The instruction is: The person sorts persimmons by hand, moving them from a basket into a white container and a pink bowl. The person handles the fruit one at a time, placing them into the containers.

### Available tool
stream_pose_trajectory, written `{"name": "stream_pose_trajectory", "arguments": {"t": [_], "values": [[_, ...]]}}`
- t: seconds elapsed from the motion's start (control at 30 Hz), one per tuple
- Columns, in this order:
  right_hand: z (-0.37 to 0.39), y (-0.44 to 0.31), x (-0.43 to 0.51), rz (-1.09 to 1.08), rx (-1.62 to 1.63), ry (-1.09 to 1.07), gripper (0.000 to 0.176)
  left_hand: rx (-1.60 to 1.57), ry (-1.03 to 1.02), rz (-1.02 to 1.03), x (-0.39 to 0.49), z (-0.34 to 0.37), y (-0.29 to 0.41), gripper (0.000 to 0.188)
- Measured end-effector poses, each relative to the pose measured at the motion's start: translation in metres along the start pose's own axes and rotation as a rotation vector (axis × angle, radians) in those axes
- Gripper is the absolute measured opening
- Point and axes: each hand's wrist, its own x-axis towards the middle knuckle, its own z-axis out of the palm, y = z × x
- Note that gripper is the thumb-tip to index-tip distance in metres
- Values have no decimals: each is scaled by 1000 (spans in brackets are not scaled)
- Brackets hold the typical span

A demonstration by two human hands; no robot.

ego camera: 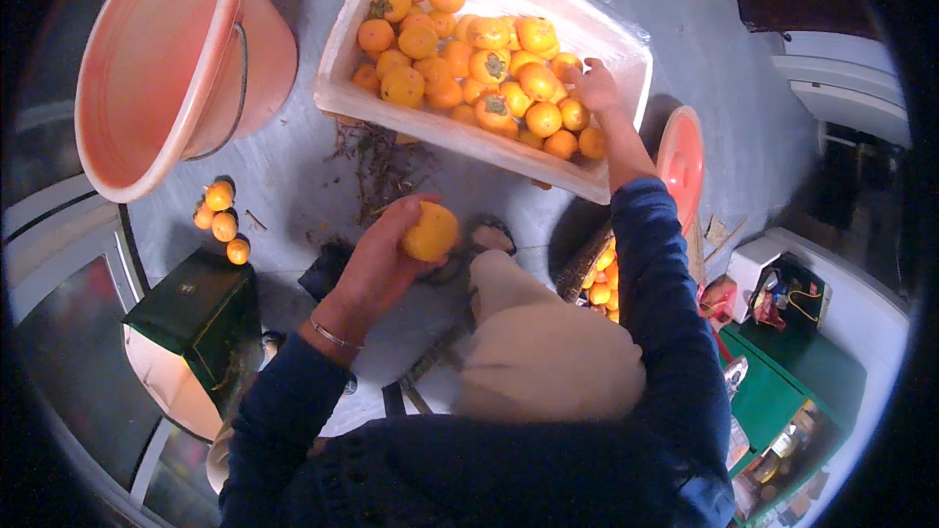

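Note:
An orange persimmon [430,232] rests in my left hand [385,253], held in front of my body above the floor. My right hand [598,88] reaches over the right end of a white foam box [469,133], its fingers beside a persimmon [565,66] at the edge of the heap; whether they grip it I cannot tell. Many persimmons lie piled in the box, some with the green calyx facing up, such as one near the middle [489,67].
A large pink bucket [257,81] with a wire handle stands at left. Several persimmons [224,226] lie on the floor below it, near a dark green box [192,301]. A basket of persimmons [603,282] and a pink lid [682,169] are at right. Twig debris [374,169] lies by the foam box.

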Motion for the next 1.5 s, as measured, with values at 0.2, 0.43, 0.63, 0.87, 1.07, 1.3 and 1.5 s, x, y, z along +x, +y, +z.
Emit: {"name": "stream_pose_trajectory", "arguments": {"t": [0.2,0.43,0.63,0.87,1.07,1.3,1.5], "values": [[22,-5,19,31,-43,-32,70,24,-12,-50,-1,-3,1,44],[-8,5,6,53,604,-72,61,-49,-45,-78,-1,4,3,44],[-45,-6,-71,-55,1519,-473,51,-95,-34,-118,1,7,5,50],[-9,-66,-154,-174,1604,-823,56,15,-72,-53,15,12,8,51],[9,-121,-226,-494,694,-814,56,-73,-166,-112,2,-1,14,57],[-30,-140,-237,-520,395,-916,57,18,-190,-87,-4,-17,7,63],[-44,-86,-188,-663,412,-544,38,17,-346,-84,-5,-19,13,80]]}}
